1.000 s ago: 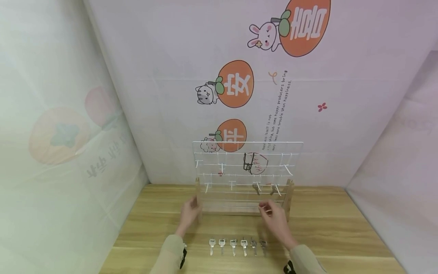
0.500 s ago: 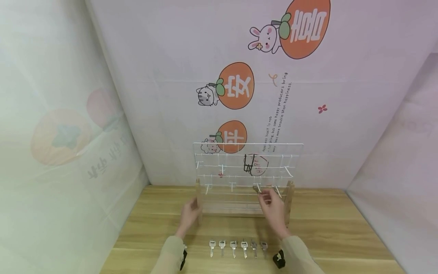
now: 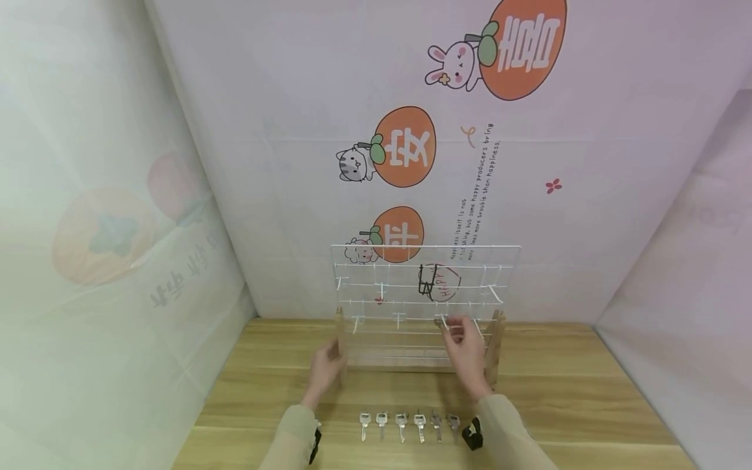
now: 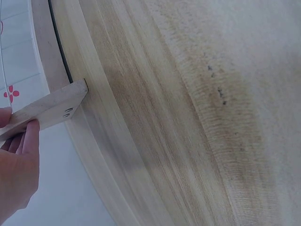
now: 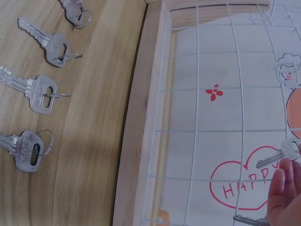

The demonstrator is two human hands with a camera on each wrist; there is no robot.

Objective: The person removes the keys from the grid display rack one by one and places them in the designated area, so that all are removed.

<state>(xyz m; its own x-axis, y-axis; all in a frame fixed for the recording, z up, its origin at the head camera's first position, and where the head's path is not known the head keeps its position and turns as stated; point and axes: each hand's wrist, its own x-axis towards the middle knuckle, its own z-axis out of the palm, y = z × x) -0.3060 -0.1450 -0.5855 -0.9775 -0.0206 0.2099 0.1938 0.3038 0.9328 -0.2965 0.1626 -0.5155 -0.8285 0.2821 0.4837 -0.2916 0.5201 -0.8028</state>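
Note:
A white wire grid rack point(image 3: 411, 247) with several hooks stands in a wooden frame on the table. My left hand point(image 3: 325, 369) grips the rack's left wooden post point(image 4: 51, 106), thumb on one side and fingers on the other. My right hand point(image 3: 467, 346) is raised to the lower hooks at the right. In the right wrist view its fingertips pinch the bow of a silver key point(image 5: 288, 149), whose blade points down the grid; part of the hand is cut off by the frame edge. Beside it, a second key point(image 5: 249, 220) is partly hidden by the hand.
Several silver keys with rings lie in a row on the wooden table point(image 3: 282, 424), including one key point(image 3: 420, 427) near the middle. A black wire piece point(image 3: 427, 279) sits on the upper grid. A printed cloth point(image 3: 294, 163) hangs behind the rack.
My right hand has risen from the rack's lower part to the lower hooks, reaching the hanging key. The left hand stays on the post, and the keys on the table have not moved.

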